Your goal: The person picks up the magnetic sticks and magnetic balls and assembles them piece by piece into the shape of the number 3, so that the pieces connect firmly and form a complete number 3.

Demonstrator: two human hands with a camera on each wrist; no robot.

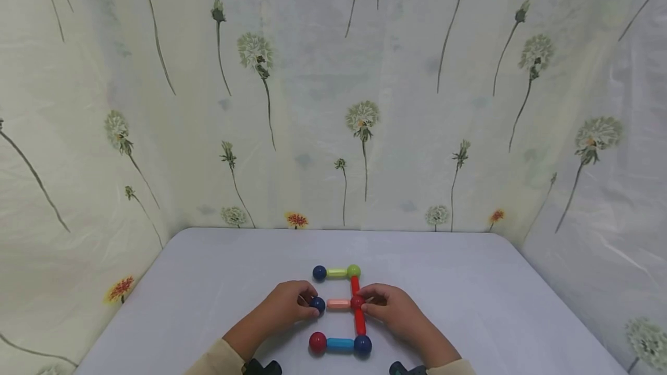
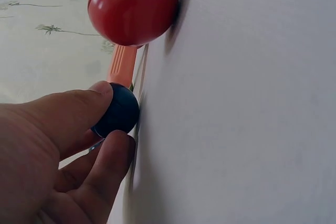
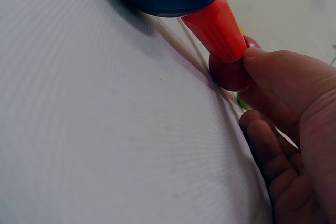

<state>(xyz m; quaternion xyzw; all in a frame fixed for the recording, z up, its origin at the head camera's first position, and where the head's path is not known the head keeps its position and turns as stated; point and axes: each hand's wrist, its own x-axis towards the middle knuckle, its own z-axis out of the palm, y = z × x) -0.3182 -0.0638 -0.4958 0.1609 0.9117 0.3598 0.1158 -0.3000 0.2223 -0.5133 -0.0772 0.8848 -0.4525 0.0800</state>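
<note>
My left hand (image 1: pixel 285 304) pinches a dark blue ball (image 2: pixel 122 113) between thumb and fingers. That ball is at the left end of a pink rod (image 1: pixel 339 304); whether they touch I cannot tell. At the rod's other end, my right hand (image 1: pixel 392 309) holds a red ball (image 3: pixel 229 73) with thumb and fingertips. A red rod (image 1: pixel 355 284) leads from it to a green ball (image 1: pixel 354 271), and another red rod (image 3: pixel 218 30) to a dark blue ball (image 1: pixel 362 345) on the near side.
Along the far side, a yellow-green rod (image 1: pixel 336 273) joins the green ball to a dark blue ball (image 1: pixel 319 273). Nearer, a light blue rod (image 1: pixel 341 345) ends in a red ball (image 1: pixel 318 342). All lie on a white table (image 1: pixel 448 271) before a dandelion-print curtain (image 1: pixel 312 103).
</note>
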